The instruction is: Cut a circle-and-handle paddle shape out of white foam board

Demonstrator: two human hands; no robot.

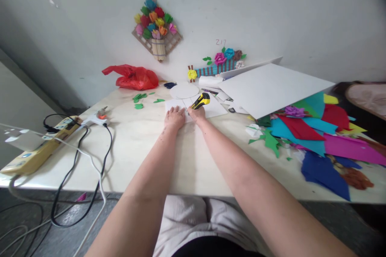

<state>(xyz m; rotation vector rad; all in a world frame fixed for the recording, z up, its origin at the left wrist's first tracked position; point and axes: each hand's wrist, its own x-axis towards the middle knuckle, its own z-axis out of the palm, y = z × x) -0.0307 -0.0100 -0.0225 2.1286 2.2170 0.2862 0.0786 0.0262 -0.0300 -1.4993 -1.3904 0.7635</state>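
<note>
My right hand [196, 114] is closed around a yellow and black utility knife [201, 100], its tip down on a white sheet [215, 109] lying flat on the table. My left hand [174, 117] rests just to the left, fingers flat and pressing on the same sheet. A white cut-out disc [184, 90] lies just beyond both hands.
A large white board [271, 86] leans at the right over a heap of coloured paper sheets [313, 136]. A red plastic bag [135, 77] and green paper leaves [140, 98] lie at the back left. A power strip [39, 148] with cables sits at the left edge. Paper flower crafts [155, 26] hang on the wall.
</note>
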